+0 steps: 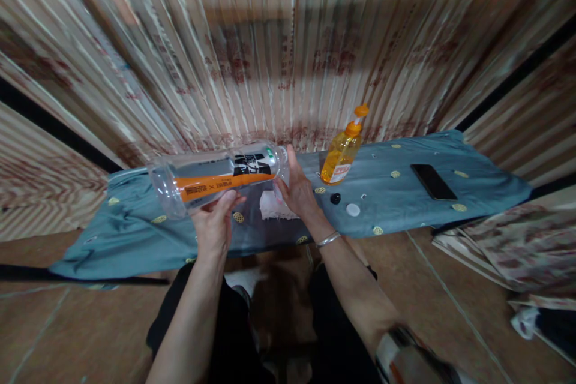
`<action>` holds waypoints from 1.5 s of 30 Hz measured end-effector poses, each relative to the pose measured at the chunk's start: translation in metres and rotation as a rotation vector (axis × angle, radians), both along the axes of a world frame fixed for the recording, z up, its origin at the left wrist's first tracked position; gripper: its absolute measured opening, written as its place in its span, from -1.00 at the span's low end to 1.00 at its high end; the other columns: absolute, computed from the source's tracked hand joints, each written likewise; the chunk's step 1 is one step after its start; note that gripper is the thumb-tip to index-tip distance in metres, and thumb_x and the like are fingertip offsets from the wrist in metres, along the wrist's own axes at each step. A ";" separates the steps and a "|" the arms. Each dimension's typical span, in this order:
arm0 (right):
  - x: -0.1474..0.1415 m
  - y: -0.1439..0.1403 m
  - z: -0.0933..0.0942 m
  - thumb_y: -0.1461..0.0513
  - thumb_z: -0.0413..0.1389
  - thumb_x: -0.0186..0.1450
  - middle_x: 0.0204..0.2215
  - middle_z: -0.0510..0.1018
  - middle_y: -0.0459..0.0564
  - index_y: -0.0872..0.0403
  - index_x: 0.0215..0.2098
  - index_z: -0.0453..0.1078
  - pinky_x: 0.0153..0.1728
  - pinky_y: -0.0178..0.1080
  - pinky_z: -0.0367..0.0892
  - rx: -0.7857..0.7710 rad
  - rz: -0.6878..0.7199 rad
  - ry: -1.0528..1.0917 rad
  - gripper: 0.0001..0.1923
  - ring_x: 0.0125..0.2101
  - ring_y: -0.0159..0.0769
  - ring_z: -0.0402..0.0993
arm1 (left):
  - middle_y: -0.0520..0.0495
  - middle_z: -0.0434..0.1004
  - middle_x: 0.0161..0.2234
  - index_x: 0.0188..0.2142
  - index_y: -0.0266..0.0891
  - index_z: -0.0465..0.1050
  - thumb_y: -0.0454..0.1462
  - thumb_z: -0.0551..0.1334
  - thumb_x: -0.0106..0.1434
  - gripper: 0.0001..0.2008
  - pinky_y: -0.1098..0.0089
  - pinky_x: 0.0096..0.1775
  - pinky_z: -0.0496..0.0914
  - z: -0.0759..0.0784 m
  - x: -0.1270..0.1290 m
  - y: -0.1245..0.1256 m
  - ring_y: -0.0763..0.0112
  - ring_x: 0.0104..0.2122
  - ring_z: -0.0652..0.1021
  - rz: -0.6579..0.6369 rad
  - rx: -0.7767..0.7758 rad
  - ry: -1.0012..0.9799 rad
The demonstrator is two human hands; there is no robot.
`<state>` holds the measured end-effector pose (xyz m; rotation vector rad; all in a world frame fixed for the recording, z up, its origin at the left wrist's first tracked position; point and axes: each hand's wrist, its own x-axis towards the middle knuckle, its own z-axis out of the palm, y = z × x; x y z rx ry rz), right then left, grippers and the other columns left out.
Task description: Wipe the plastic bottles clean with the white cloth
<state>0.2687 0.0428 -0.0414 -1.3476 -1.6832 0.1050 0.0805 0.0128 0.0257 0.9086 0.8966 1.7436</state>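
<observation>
While a clear plastic bottle [216,177] is held sideways at centre-left of the frame, its long axis runs nearly level, base toward the left edge, neck toward centre. The left hand [215,225] is placed under the mid-body, fingers curled up around the orange label. The right hand [297,189] is set at the neck end, fingers spread and laid against the mouth; whether anything is pinched there cannot be told. Both hands are in contact, the right nearer the opening. A white cloth [275,207] is seen just below, on the blue-covered bench [135,234]; an orange pump bottle [342,153] stands right of centre.
</observation>
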 end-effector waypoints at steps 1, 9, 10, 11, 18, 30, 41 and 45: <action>0.000 0.000 0.000 -0.03 -0.15 0.60 0.57 0.00 0.29 0.07 0.62 -0.48 0.46 0.19 0.23 0.002 0.000 -0.001 -0.17 0.52 0.05 0.09 | 0.08 0.63 -0.49 -0.45 -0.24 0.58 -0.16 0.65 -0.26 -0.58 0.43 -0.40 0.61 0.001 0.000 0.000 0.45 -0.52 0.62 0.004 -0.004 -0.002; 0.000 0.000 -0.001 -0.03 -0.17 0.61 0.57 -0.01 0.31 0.09 0.62 -0.48 0.46 0.17 0.21 0.024 -0.002 -0.011 -0.17 0.53 0.03 0.07 | 0.08 0.63 -0.49 -0.44 -0.25 0.58 -0.18 0.64 -0.23 -0.61 0.45 -0.40 0.62 0.001 0.002 -0.002 0.47 -0.52 0.62 -0.004 0.000 -0.020; 0.000 0.000 -0.001 -0.03 -0.17 0.61 0.57 -0.01 0.32 0.10 0.62 -0.48 0.46 0.17 0.21 0.028 -0.002 -0.011 -0.18 0.52 0.03 0.09 | 0.08 0.63 -0.50 -0.44 -0.25 0.57 -0.18 0.64 -0.23 -0.61 0.46 -0.41 0.61 0.002 0.002 -0.002 0.48 -0.53 0.62 -0.003 -0.005 -0.024; 0.000 0.000 -0.001 -0.03 -0.18 0.61 0.57 -0.01 0.33 0.10 0.62 -0.48 0.46 0.17 0.21 0.029 -0.003 -0.012 -0.18 0.52 0.03 0.10 | 0.08 0.62 -0.50 -0.45 -0.25 0.57 -0.18 0.63 -0.24 -0.60 0.46 -0.41 0.61 0.002 0.002 -0.002 0.48 -0.53 0.62 -0.001 -0.012 -0.029; 0.001 -0.001 0.000 -0.01 -0.15 0.61 0.58 -0.01 0.30 0.08 0.62 -0.49 0.46 0.18 0.21 0.000 -0.006 -0.020 -0.17 0.50 0.03 0.14 | 0.08 0.61 -0.50 -0.47 -0.24 0.52 -0.20 0.61 -0.25 -0.60 0.44 -0.44 0.59 0.004 0.003 -0.002 0.45 -0.54 0.60 0.028 -0.030 -0.016; 0.002 -0.001 0.000 -0.03 -0.19 0.61 0.57 0.02 0.26 0.10 0.62 -0.48 0.49 0.16 0.17 0.005 0.007 -0.025 -0.18 0.53 -0.02 0.09 | 0.08 0.60 -0.52 -0.46 -0.23 0.55 -0.19 0.60 -0.27 -0.61 0.46 -0.46 0.58 0.005 0.002 0.000 0.47 -0.54 0.58 0.023 -0.037 0.008; 0.002 -0.003 0.003 0.06 -0.10 0.60 0.58 -0.02 0.31 0.12 0.62 -0.43 0.48 0.17 0.19 -0.030 0.008 -0.013 -0.18 0.53 0.03 0.07 | 0.06 0.60 -0.48 -0.40 -0.22 0.54 -0.15 0.60 -0.17 -0.61 0.43 -0.42 0.57 -0.001 -0.002 0.004 0.44 -0.50 0.59 0.000 0.002 0.053; 0.001 -0.004 0.004 0.08 -0.09 0.59 0.58 0.00 0.30 0.13 0.62 -0.44 0.48 0.17 0.18 -0.020 0.007 -0.015 -0.18 0.56 0.01 -0.05 | 0.05 0.61 -0.48 -0.44 -0.22 0.53 -0.13 0.61 -0.19 -0.60 0.44 -0.44 0.58 0.001 -0.002 0.006 0.44 -0.51 0.60 -0.002 -0.006 0.061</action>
